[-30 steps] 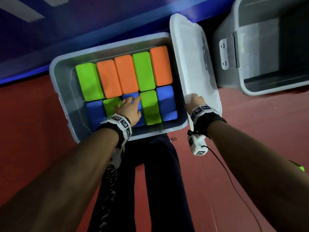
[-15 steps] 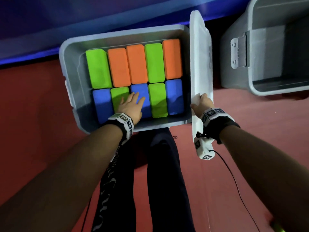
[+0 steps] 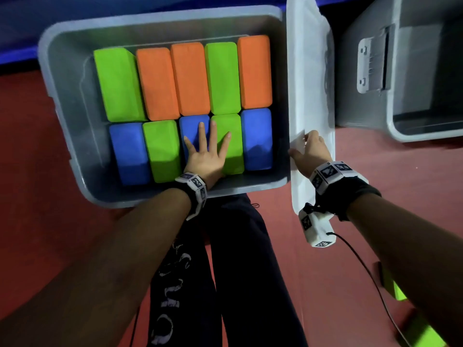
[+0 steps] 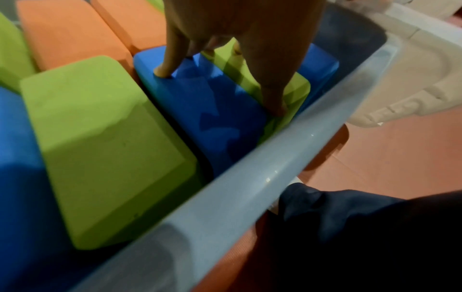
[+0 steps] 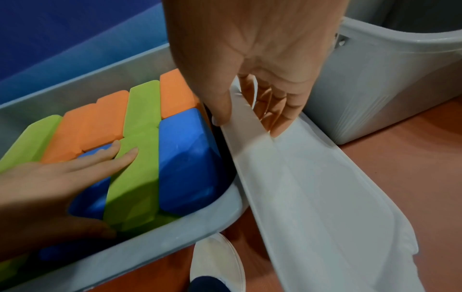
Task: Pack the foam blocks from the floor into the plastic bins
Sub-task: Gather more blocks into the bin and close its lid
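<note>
Red floor lies under a full grey plastic bin (image 3: 57,78). Blue and green foam blocks (image 3: 195,126) are pressed by the flat, spread left hand (image 3: 208,156); beside it, the white plastic lid (image 3: 310,78) is pinched by the right hand (image 3: 312,151). If released early, the blocks may spring up and jam the lid.

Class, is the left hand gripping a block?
No: the left hand lies flat, fingers spread, on a blue block and a green block.

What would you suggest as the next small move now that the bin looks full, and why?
Probably lift the left hand off the blocks so the right hand, gripping the white lid standing at the bin edge, can swing it shut: ten blocks fill both rows below the rim.
</note>
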A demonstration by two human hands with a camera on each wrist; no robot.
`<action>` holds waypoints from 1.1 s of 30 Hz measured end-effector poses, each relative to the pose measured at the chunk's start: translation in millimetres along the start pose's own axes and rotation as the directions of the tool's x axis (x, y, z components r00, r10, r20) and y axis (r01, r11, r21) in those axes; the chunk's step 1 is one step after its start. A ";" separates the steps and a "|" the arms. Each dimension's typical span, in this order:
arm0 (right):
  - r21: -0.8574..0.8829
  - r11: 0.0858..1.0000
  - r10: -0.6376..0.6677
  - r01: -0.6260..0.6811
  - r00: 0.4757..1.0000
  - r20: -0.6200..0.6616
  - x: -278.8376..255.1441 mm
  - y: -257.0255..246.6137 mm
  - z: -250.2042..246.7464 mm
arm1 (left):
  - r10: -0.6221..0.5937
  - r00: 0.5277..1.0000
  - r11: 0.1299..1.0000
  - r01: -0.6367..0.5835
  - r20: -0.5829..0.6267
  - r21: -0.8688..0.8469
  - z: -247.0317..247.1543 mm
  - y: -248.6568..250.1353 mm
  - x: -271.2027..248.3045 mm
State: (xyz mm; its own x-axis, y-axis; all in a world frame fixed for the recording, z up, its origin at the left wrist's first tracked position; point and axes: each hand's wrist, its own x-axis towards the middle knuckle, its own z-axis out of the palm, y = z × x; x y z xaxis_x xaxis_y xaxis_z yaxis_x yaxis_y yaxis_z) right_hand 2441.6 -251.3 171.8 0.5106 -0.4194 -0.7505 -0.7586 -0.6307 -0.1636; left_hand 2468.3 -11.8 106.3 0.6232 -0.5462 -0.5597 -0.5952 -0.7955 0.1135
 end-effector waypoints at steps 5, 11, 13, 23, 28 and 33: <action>-0.018 1.000 -0.009 0.009 1.000 0.013 -2.2 -3.2 0.6 | -0.006 1.000 0.999 0.005 0.018 0.046 -2.0 -2.8 -0.6; -0.054 0.998 0.047 -0.046 0.999 0.020 -5.1 -14.1 -0.9 | -0.049 0.994 0.993 0.059 0.099 -0.104 -28.1 -1.2 -7.5; -0.048 0.996 0.079 -0.078 0.997 0.023 -4.2 -14.7 -0.9 | -0.029 0.988 0.982 0.056 0.151 -0.180 -36.7 -22.7 -12.0; -0.049 0.999 -0.035 0.020 0.941 -0.337 -9.1 -43.6 37.5 | -0.432 0.869 0.751 0.494 0.240 -0.438 -31.4 -73.8 -7.2; -0.060 0.994 0.060 -0.090 0.919 -0.390 -3.3 -56.2 44.9 | -0.468 0.856 0.727 0.513 0.217 -0.457 -23.3 -65.5 3.6; -0.062 0.996 0.027 -0.056 0.920 -0.391 -2.7 -53.2 44.0 | -0.397 0.899 0.706 0.427 0.183 -0.565 -28.5 -82.3 -9.5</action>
State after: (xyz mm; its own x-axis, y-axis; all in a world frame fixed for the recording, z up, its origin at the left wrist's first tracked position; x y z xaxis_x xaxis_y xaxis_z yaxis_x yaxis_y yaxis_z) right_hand 2462.7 -187.9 154.4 0.6073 -0.6585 -0.4445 -0.7594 -0.6455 -0.0812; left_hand 2525.8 51.3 125.7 0.7040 -0.1274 -0.6986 0.1324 -0.9430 0.3054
